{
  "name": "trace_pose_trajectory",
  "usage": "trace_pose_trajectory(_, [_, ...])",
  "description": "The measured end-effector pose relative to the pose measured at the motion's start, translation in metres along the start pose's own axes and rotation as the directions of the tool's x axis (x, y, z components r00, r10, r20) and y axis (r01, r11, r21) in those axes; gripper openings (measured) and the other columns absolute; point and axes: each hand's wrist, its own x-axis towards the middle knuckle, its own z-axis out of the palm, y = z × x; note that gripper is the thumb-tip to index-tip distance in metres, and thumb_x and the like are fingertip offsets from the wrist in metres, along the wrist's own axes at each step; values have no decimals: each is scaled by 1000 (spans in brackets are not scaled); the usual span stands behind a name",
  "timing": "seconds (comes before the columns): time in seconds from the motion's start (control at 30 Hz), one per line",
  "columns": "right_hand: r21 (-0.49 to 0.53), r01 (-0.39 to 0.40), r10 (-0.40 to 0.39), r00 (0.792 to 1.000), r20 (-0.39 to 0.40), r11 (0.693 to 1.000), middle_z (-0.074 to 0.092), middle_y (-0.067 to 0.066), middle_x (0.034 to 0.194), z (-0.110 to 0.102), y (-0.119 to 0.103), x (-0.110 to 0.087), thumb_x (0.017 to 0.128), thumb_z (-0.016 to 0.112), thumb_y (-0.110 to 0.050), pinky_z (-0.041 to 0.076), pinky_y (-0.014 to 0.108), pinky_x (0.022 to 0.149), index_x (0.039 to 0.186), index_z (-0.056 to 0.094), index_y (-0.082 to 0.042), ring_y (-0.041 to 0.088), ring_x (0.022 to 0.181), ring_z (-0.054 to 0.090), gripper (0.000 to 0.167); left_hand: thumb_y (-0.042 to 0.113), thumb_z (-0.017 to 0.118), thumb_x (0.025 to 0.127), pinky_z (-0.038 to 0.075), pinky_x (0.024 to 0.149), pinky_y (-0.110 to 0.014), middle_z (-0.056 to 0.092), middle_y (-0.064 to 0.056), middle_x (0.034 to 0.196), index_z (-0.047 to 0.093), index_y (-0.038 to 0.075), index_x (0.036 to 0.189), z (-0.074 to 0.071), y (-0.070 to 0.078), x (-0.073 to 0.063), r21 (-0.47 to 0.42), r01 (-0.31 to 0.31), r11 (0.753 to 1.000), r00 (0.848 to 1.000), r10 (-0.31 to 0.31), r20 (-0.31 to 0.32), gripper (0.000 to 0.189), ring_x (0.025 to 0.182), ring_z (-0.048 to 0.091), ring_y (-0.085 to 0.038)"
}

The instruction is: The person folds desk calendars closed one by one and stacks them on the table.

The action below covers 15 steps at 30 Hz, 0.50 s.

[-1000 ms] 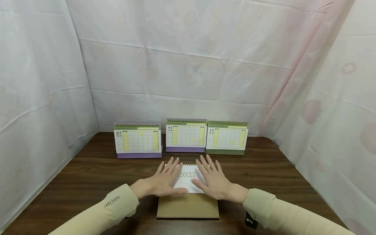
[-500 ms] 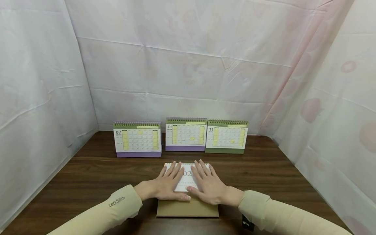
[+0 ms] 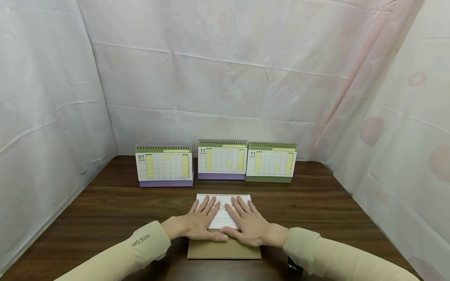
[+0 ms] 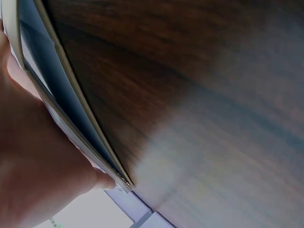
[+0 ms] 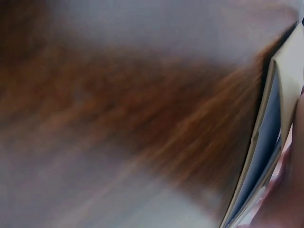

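Note:
A desk calendar (image 3: 224,249) with a white "2027" cover page, a spiral along its far edge and a tan cardboard stand lies low on the table before me. My left hand (image 3: 199,222) rests on its left half with fingers straight and spread. On the right half, my right hand (image 3: 250,224) lies the same way, and the thumbs nearly meet at the page's near edge. The left wrist view shows the calendar's stand (image 4: 52,61) edge-on, with a narrow gap between its boards. A similar gap shows at the stand (image 5: 289,66) in the right wrist view.
Three open desk calendars stand at the back of the dark wood table (image 3: 105,210): one marked 07 (image 3: 165,168) on the left, and two marked 11, a purple-based one (image 3: 222,160) and a green-based one (image 3: 270,163). Pale curtains (image 3: 225,89) enclose the table.
Both hands have come down onto the calendar and flattened over its cover page, the right hand shifting slightly left. The standing calendars have not moved.

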Motion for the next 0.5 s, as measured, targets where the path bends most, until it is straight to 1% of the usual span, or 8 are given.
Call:
trace_pose_trajectory(0.23, [-34,11,-10,1000,13,999,7,16,163,0,-2,-1,95,16,-71,16,62,116,156,15,-16,35,151,6,82,82,39,82,0,117,-64,-7,-14,163,3,9,156,5,-2,2,3,-7,1000,1000,7,0,110,150,-8,-36])
trace_pose_trajectory(0.37, [-61,13,-12,1000,10,998,4,17,163,3,-1,0,94,16,-72,16,63,116,157,13,-16,36,151,6,83,83,39,82,0,117,-64,-8,-14,163,2,9,156,6,-1,2,29,0,1000,1000,-1,7,111,150,-8,-36])
trace_pose_trajectory(0.5, [-60,9,-9,1000,6,998,2,18,163,7,0,0,95,17,-71,14,63,116,157,11,-16,37,150,4,83,83,39,81,0,118,-63,-9,-14,163,1,10,156,5,1,3,51,15,999,1000,-16,19,112,151,-8,-36])
